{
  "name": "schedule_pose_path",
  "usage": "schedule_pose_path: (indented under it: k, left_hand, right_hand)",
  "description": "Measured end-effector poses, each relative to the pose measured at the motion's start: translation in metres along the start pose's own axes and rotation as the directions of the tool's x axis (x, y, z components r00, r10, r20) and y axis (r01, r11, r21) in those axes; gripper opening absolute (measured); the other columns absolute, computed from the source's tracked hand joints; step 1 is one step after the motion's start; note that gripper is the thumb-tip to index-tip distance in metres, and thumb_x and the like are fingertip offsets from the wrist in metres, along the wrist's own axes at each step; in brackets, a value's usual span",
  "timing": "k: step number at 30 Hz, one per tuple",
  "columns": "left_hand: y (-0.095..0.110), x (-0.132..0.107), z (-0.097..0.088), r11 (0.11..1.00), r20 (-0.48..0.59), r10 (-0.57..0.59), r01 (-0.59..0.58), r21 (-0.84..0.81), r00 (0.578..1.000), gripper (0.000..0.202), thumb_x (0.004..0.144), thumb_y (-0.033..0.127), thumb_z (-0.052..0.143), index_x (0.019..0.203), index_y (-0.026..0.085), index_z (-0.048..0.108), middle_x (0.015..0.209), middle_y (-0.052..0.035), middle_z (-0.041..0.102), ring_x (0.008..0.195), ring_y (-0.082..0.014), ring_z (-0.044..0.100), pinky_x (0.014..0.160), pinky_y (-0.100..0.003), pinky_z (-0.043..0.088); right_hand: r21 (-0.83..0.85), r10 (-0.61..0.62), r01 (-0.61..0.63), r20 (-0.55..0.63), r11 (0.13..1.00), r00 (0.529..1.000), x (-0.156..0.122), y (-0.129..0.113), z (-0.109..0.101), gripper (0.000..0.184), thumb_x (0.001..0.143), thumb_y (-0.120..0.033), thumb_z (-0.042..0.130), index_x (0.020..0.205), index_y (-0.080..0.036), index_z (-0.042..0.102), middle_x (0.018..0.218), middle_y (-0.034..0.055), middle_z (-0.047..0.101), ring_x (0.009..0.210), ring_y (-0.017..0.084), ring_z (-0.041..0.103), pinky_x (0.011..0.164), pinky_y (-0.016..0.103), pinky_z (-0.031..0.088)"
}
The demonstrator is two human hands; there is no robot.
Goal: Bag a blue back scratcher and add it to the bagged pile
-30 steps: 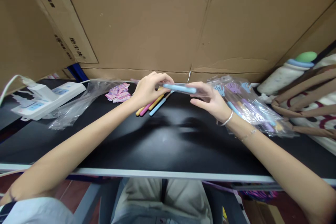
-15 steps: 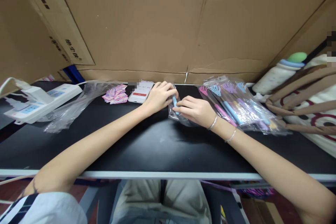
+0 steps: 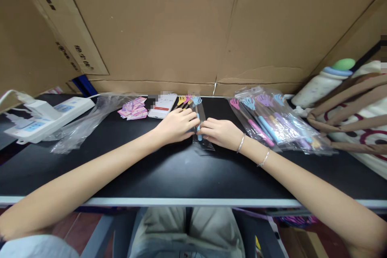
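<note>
Between my two hands lies a blue back scratcher inside a clear plastic sleeve, its claw head pointing to the back of the table. My left hand rests at the handle's left side, fingertips closed against it. From the right, my right hand pinches the handle and sleeve with thumb and fingers. Beyond my left knuckles show the heads of a yellow back scratcher and a pink one; their handles are mostly hidden by that hand.
Several bagged back scratchers lie to the right, beside a bottle and a fabric bag. On the left are a phone, pink cards, loose clear plastic and a power strip. Cardboard walls the back.
My left hand has slid back toward me, uncovering the blue, yellow and pink claw heads. The right hand has shifted slightly nearer me, and the blue handle now lies more in line with my body.
</note>
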State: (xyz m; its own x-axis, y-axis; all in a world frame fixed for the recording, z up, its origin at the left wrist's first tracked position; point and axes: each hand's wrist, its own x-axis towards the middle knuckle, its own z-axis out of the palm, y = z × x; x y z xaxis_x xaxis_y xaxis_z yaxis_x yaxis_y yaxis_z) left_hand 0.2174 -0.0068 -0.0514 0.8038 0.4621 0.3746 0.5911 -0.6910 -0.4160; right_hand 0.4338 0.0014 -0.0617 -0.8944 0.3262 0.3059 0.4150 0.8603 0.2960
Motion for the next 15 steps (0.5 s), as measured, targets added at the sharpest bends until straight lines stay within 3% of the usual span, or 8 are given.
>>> schedule_pose_path:
  k: [6,15]
  left_hand:
    - [0.007,-0.014,-0.008,0.992,0.001,0.058,-0.058,-0.114,0.998,0.020,0.085,0.037,0.054,0.091,0.018,0.056,0.091,-0.0041,0.063,0.087,-0.0194,0.057,0.076,-0.030,0.040]
    - [0.016,-0.018,-0.009,0.980,-0.130,0.137,-0.154,-0.128,0.982,0.028,0.088,0.047,0.050,0.091,0.020,0.060,0.091,-0.0014,0.065,0.082,-0.0161,0.058,0.067,-0.029,0.038]
  right_hand:
    - [0.126,0.054,-0.063,0.077,0.990,0.996,-0.001,-0.001,-0.010,0.010,0.088,-0.020,0.053,0.096,-0.019,0.058,0.092,0.0045,0.064,0.085,0.016,0.056,0.065,0.025,0.039]
    - [0.174,0.075,-0.101,0.149,0.980,0.986,0.000,-0.003,-0.018,0.011,0.083,-0.018,0.059,0.094,-0.018,0.056,0.093,0.0048,0.063,0.085,0.017,0.057,0.066,0.026,0.040]
